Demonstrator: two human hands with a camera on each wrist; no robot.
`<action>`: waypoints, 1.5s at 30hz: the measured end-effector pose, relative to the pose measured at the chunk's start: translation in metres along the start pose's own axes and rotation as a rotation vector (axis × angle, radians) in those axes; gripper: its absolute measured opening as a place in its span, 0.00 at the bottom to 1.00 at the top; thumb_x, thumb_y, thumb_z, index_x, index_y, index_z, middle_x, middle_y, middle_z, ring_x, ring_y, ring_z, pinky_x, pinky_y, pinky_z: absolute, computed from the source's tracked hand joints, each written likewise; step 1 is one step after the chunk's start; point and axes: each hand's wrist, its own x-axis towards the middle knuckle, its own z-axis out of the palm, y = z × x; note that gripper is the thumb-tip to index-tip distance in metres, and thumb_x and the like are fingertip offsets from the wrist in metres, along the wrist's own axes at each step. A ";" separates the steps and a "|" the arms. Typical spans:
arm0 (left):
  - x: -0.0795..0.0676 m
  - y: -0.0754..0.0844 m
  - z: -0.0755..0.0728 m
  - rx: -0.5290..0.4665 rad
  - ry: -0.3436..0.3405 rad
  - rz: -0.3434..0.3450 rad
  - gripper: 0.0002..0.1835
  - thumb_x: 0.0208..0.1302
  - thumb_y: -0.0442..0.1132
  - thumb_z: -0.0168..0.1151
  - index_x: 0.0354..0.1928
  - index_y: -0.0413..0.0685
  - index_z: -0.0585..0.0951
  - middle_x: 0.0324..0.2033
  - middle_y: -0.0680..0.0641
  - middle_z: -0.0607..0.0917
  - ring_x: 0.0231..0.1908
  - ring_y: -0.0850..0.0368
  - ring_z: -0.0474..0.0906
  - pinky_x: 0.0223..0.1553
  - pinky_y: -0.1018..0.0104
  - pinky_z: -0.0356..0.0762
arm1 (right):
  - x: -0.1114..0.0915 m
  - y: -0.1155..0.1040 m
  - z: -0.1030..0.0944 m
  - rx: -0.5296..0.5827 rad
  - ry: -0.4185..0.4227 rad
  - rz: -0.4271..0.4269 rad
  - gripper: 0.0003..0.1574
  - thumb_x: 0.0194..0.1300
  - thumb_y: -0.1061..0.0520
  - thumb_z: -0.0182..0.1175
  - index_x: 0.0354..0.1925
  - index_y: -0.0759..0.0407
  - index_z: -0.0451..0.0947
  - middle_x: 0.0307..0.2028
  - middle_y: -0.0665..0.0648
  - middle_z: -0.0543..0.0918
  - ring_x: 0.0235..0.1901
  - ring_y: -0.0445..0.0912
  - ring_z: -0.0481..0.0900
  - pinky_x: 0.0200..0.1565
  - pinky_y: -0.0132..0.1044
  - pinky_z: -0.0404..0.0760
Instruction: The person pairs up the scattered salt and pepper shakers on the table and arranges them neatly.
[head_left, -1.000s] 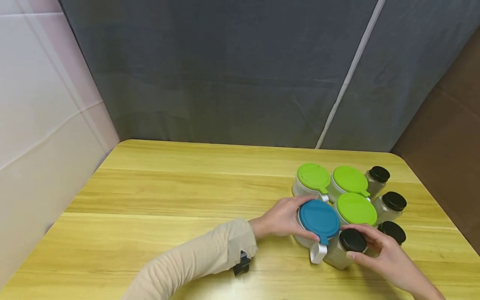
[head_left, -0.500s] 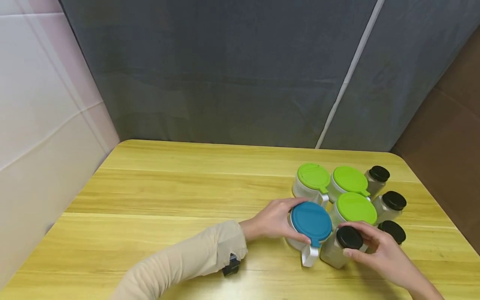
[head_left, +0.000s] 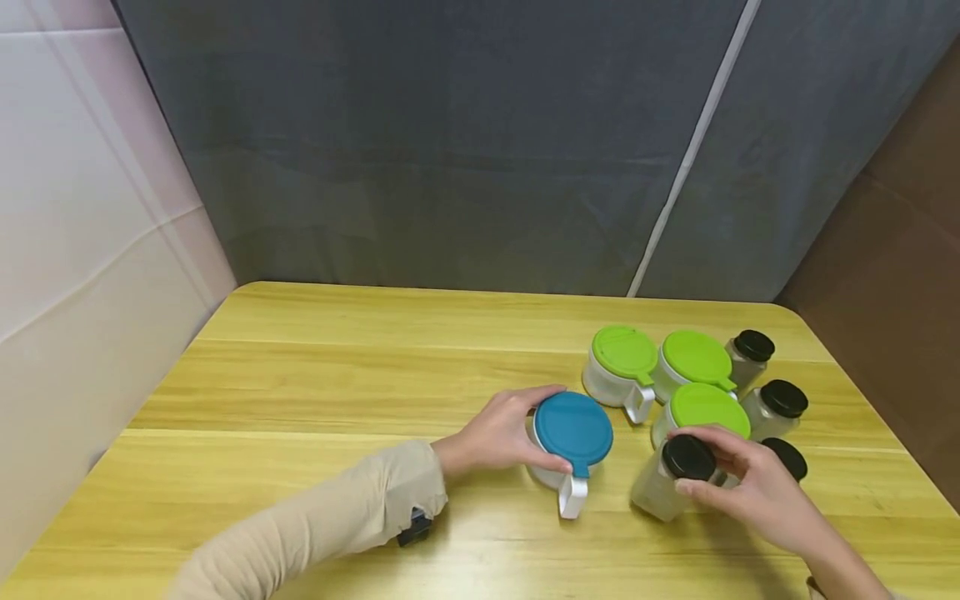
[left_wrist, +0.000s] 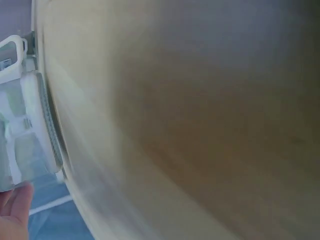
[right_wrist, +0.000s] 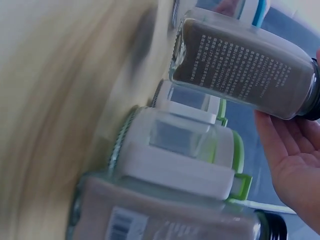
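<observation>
In the head view my left hand [head_left: 491, 433] grips a seasoning pot with a blue lid [head_left: 573, 427], thumb near the white handle and fingers round the far side. The left wrist view shows the clear body of that pot [left_wrist: 30, 135] with the fingertips against it. My right hand [head_left: 757, 492] holds a spice jar with a black cap [head_left: 658, 490] near its top, and the jar leans slightly. Grey-brown powder and white print show on this spice jar [right_wrist: 240, 65] in the right wrist view, where its base is raised off the tabletop.
Behind my hands stand three seasoning pots with green lids [head_left: 624, 354], their handles toward me. To their right, black-capped spice jars [head_left: 782, 402] form a row, the nearest partly hidden by my right hand. A dark curtain [head_left: 420, 167] hangs behind the wooden table [head_left: 337, 375].
My left hand has moved left with the blue-lidded pot, away from the others. My right hand has shifted slightly left and up in view with the spice jar, and a gap has opened between them.
</observation>
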 end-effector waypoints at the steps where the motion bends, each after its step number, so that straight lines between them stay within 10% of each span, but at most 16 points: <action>1: -0.002 -0.002 -0.003 0.001 0.004 -0.008 0.49 0.33 0.60 0.71 0.59 0.42 0.67 0.49 0.49 0.76 0.45 0.63 0.72 0.44 0.72 0.69 | 0.002 -0.001 0.000 0.001 -0.002 0.001 0.29 0.44 0.68 0.68 0.47 0.62 0.73 0.41 0.54 0.78 0.37 0.41 0.77 0.37 0.26 0.74; 21: -0.040 -0.024 -0.045 -0.032 0.105 -0.079 0.48 0.33 0.56 0.73 0.57 0.39 0.68 0.50 0.46 0.75 0.45 0.58 0.73 0.44 0.68 0.71 | 0.033 -0.015 0.023 0.094 -0.024 0.033 0.28 0.46 0.64 0.67 0.48 0.61 0.73 0.45 0.57 0.76 0.42 0.41 0.75 0.42 0.28 0.73; 45: -0.064 -0.035 -0.060 -0.023 0.114 -0.074 0.48 0.35 0.57 0.72 0.58 0.40 0.66 0.51 0.46 0.73 0.48 0.55 0.71 0.46 0.67 0.70 | 0.051 -0.016 0.052 0.188 -0.126 0.006 0.27 0.47 0.62 0.67 0.47 0.65 0.73 0.42 0.55 0.77 0.39 0.45 0.76 0.41 0.33 0.75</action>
